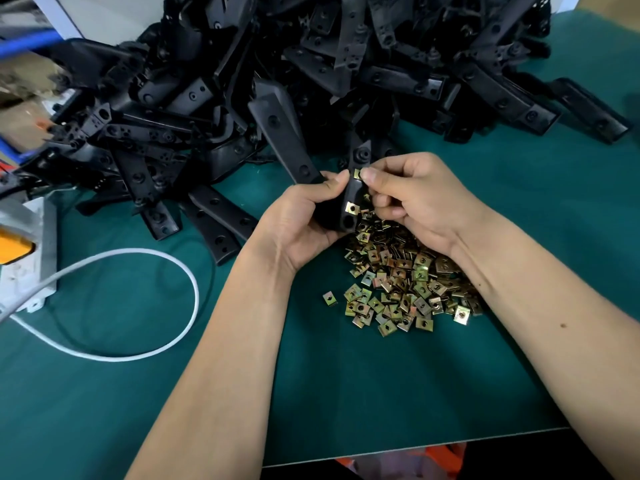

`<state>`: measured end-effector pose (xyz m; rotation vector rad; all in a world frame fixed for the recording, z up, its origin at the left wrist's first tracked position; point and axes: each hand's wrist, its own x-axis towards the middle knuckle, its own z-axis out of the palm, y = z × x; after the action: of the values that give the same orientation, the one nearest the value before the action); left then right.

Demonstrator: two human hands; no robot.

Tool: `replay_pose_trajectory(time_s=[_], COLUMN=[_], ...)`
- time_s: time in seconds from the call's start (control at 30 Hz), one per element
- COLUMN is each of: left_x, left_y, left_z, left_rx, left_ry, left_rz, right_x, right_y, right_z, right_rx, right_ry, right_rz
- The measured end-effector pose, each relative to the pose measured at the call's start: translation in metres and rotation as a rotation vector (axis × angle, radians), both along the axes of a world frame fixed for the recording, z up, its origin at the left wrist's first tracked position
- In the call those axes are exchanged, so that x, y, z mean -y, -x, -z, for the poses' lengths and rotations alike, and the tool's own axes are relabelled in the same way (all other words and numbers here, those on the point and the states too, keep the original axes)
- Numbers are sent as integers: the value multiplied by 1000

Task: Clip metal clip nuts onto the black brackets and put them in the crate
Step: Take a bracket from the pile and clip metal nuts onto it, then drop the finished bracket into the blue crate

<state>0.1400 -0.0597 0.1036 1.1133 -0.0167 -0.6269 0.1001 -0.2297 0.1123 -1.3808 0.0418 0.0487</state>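
My left hand grips a black bracket upright above the green mat. One brass-coloured clip nut sits clipped on the bracket's lower part. My right hand pinches a second clip nut between thumb and forefinger against the bracket's top edge. Below and between my wrists lies a heap of loose clip nuts. A big pile of black brackets fills the back of the table. No crate is in view that I can tell.
A white cable loops over the green mat on the left, running to a grey metal box with a yellow part. The mat's front edge is near the bottom, with something orange below it.
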Motion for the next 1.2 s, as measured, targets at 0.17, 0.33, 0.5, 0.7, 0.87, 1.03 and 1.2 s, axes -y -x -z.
replay_pose_trajectory(time_s=[0.17, 0.33, 0.5, 0.7, 0.87, 1.03, 1.2], left_x=[5, 7, 11, 14, 15, 15, 18], left_y=[1, 1, 4, 4, 7, 10, 9], left_z=[2, 4, 6, 6, 6, 4, 5], left_rx=[85, 50, 57, 49, 66, 93, 143], left_ry=[89, 219, 291, 346, 333, 288, 173], left_rz=[-75, -196, -246, -240, -256, -253, -280], right_x=[-7, -12, -14, -13, -11, -6, -12], right_y=[-1, 1, 1, 0, -1, -2, -1], right_z=[0, 1, 3, 2, 3, 4, 3], right_rx=[66, 93, 48, 62, 55, 39, 55], right_ry=[-33, 61, 115, 44, -11, 10, 159], right_rz=[91, 56, 32, 19, -32, -61, 58])
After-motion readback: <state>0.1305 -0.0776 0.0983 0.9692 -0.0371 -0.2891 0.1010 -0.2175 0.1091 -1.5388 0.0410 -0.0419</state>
